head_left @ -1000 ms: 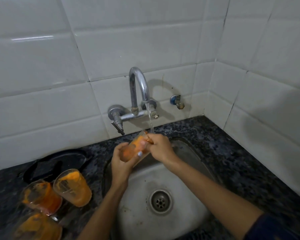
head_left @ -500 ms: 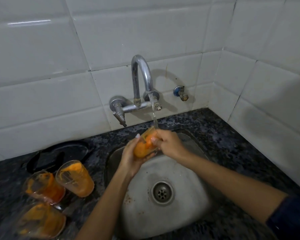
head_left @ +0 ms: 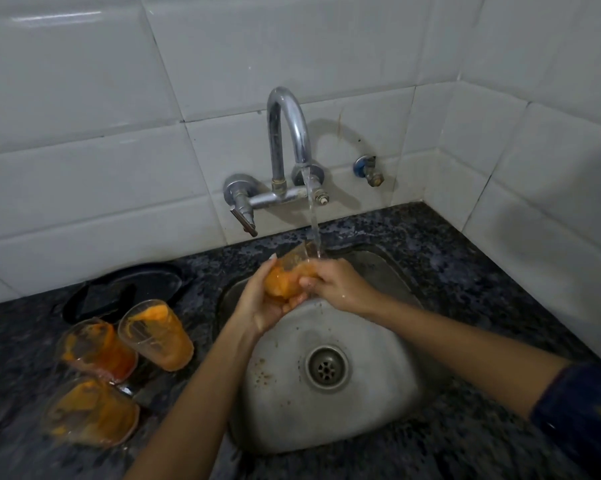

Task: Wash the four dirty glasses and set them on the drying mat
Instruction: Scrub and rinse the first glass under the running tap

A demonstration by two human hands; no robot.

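Head view is showing both hands over the back of the steel sink (head_left: 378,420), under water running from the wall tap (head_left: 288,133). Left hand (head_left: 261,303) is cupping and gripping an orange-smeared glass (head_left: 288,277), tilted with its mouth toward the stream. Right hand (head_left: 337,285) is grasping the same glass from the other side, fingers curled at it. Three more dirty glasses (head_left: 157,336) are standing together on the tabletop (head_left: 465,271) near its left edge, beside a black dish (head_left: 126,289).

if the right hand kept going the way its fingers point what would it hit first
The right hand points left at the glass it already touches; beyond that, the left hand cupping it.
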